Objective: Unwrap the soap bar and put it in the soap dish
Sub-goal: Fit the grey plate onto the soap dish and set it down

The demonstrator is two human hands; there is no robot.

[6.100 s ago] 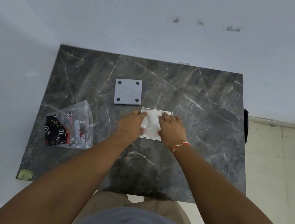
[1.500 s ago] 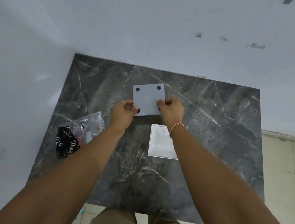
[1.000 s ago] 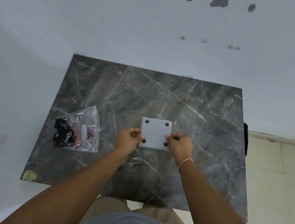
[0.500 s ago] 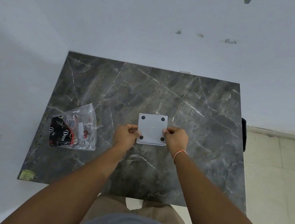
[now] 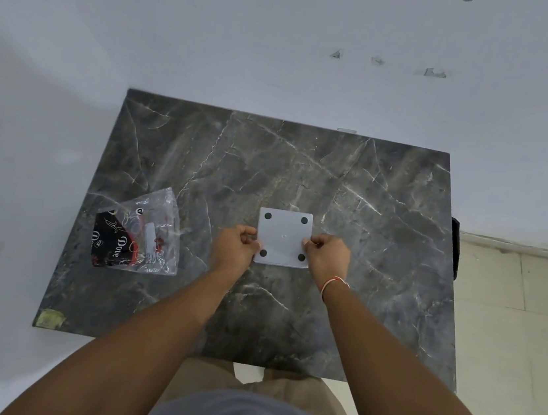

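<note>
A grey square lid point(image 5: 283, 237) with four black round pads lies flat at the middle of the dark marble table point(image 5: 370, 202). My left hand point(image 5: 236, 247) pinches its left edge and my right hand point(image 5: 328, 257) pinches its right edge, fingers curled. The white soap dish and the soap bar are hidden beneath the lid. To the left lies the clear plastic wrapper point(image 5: 139, 235) with black and red Dove print, flat on the table and apart from both hands.
The table stands against a white wall point(image 5: 284, 53) at the back and left. Tiled floor point(image 5: 508, 339) shows on the right. A yellowish patch point(image 5: 50, 318) marks the table's near left corner. A red and white thread circles my right wrist.
Both hands carried the grey lid from the far side of the table onto the white dish, which is now covered. Over the last half second the lid and hands barely moved.
</note>
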